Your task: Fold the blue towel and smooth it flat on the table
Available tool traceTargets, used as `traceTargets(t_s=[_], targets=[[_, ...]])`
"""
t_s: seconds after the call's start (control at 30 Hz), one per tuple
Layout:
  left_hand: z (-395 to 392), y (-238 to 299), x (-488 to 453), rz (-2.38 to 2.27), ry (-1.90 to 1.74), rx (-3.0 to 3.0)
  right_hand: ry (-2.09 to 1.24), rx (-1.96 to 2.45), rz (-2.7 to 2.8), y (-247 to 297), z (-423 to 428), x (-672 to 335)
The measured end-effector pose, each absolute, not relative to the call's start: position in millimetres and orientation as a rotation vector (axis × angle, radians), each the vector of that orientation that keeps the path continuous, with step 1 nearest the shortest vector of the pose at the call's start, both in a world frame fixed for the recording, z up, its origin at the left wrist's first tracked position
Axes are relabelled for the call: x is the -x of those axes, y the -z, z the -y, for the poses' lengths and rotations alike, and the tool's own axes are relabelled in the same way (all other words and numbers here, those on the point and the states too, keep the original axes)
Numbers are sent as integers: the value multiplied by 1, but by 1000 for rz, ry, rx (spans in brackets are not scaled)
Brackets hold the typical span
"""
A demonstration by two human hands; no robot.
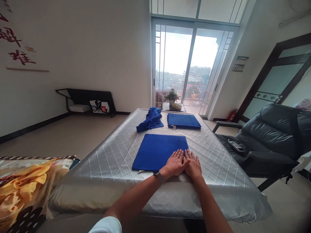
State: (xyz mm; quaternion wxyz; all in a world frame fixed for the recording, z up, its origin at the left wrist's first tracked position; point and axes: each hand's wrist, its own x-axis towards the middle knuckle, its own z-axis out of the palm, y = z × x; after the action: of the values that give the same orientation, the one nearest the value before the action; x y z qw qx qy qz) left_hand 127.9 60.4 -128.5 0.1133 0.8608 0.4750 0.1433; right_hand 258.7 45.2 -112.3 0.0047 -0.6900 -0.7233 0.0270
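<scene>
A blue cloth (159, 150), folded into a flat rectangle, lies on the silver quilted table cover (114, 155). My left hand (176, 162) rests flat on its near right corner, fingers stretched out. Beside it, my right hand (193, 164) lies flat along the cloth's right edge, its thumb side touching my left hand. Both hands hide that corner of the cloth. Farther back sits a neat stack of folded blue cloths (184, 121) with a small white tag. To its left is a crumpled blue cloth (152, 119).
A dark padded armchair (272, 132) with a power strip (236, 146) on its seat stands at the right. Yellow fabric (24, 181) is heaped at the lower left. Past the table's far edge, a potted plant (172, 95) stands before the glass sliding doors (175, 61).
</scene>
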Motion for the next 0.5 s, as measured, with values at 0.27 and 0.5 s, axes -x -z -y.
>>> traceTargets(t_s=[0.27, 0.5], targets=[[-67, 120, -71, -1577, -280, -2408, -146, 2147, 2175, 111, -47, -256], [-66, 134, 35, -1905, -276, -2346, -155, 2167, 2153, 114, -48, -256]])
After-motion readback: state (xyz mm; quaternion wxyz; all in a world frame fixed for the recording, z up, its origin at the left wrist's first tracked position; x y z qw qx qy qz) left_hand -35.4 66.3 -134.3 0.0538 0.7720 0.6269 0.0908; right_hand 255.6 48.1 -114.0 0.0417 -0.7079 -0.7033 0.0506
